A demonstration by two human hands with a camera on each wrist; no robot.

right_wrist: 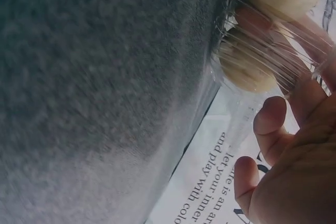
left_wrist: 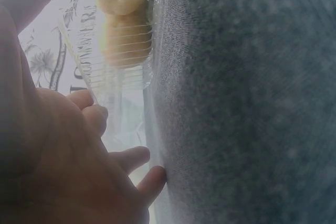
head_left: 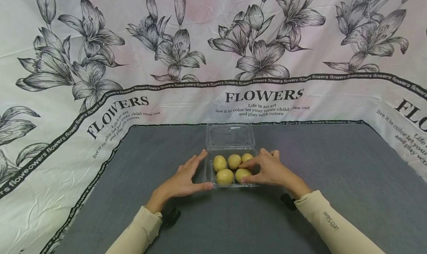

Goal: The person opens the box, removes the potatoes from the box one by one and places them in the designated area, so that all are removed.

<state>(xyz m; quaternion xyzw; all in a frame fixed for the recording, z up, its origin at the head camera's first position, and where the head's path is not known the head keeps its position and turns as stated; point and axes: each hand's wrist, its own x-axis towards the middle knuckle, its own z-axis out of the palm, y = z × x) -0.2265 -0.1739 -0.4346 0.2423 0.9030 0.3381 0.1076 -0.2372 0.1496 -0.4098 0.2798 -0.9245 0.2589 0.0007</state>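
Observation:
A clear plastic clamshell box (head_left: 208, 176) lies on the table with its lid (head_left: 230, 136) folded back behind it. Several round yellow potatoes sit inside, among them a front left potato (head_left: 224, 176) and a back middle potato (head_left: 234, 161). My right hand (head_left: 269, 169) reaches over the box's right side and pinches the front right potato (head_left: 241, 174) between thumb and fingers. In the right wrist view, fingers show through the ribbed wall beside a potato (right_wrist: 247, 64). My left hand (head_left: 183, 178) is spread at the box's left side, thumb by the front corner.
A grey cloth (head_left: 227, 220) covers the table. Behind it hangs a white curtain (head_left: 186, 102) printed with flowers and lettering. Dark straps with small devices (head_left: 171, 216) sit at the wrists below the sleeves (head_left: 333, 219).

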